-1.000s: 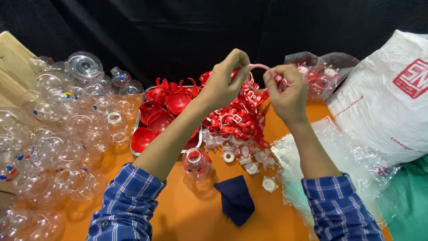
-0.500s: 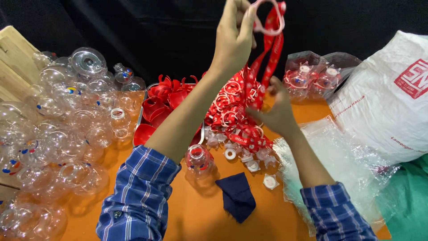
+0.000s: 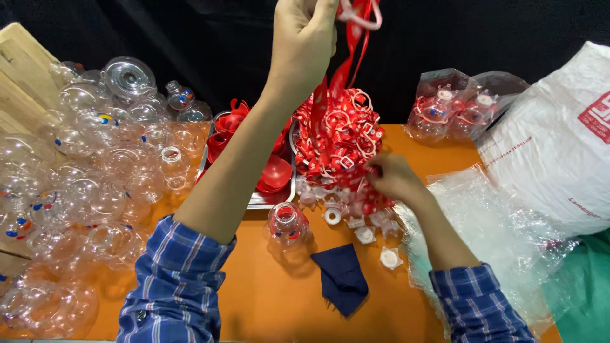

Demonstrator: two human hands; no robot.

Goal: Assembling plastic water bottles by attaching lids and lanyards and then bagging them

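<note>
Left hand (image 3: 305,44) is pinching a red strap (image 3: 346,63) high above the orange table (image 3: 254,298); right hand (image 3: 394,178) is gripping the strap pile (image 3: 340,143) below. Strap is looking light, limp, tangle-prone; probably best held near its white loop (image 3: 362,14).

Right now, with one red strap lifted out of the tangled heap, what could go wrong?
1. The left hand lifts a red strap while the right hand presses on the tangled strap pile; neighbouring straps could snag and come up too.
2. Loose white caps and a clear bottle sit just below the pile; dragged straps might knock them across the orange table.
</note>
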